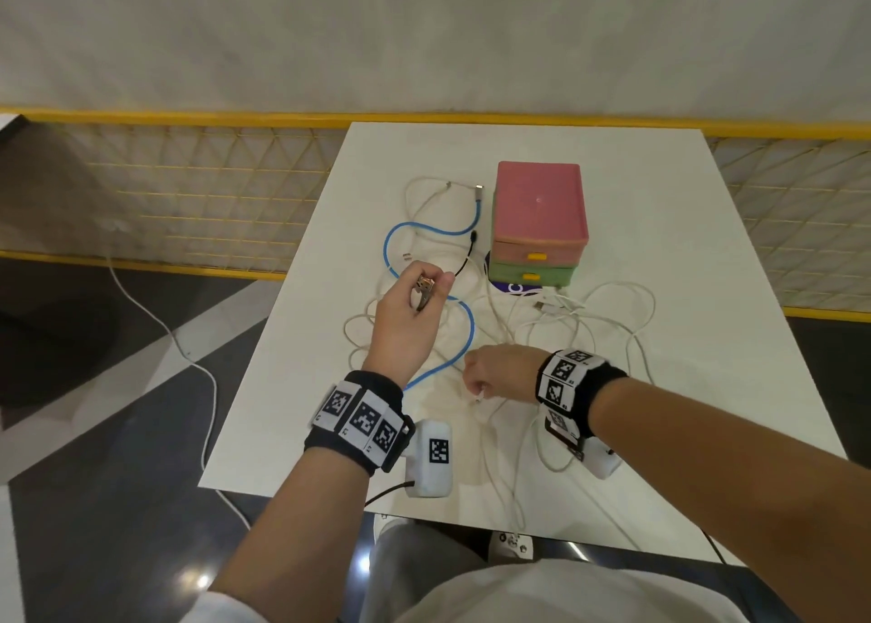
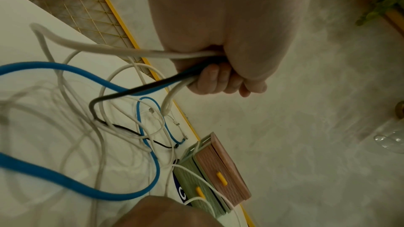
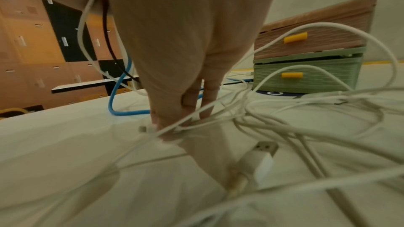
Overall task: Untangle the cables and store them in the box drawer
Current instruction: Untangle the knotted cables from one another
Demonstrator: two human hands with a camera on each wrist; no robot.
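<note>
gripping bunched cables [image 2: 140,91], left hand [image 1: 405,321] lifted; right hand [image 1: 502,370] pinches white cable [image 3: 218,110].

Blue cable [image 1: 464,340], black cable [image 1: 466,257], white cables [image 1: 612,321]; pink drawer [image 1: 537,255] over green drawer [image 1: 530,276], yellow handles [image 1: 536,257].

Bare counter [image 1: 683,245] right of and behind the drawer box [image 1: 539,217], bare strip along the near left edge, tangled white cables [image 1: 612,311] strewn across the centre and near right, blue cable [image 1: 466,335] looping left of the box, cables lying just before the shut drawer fronts.
</note>
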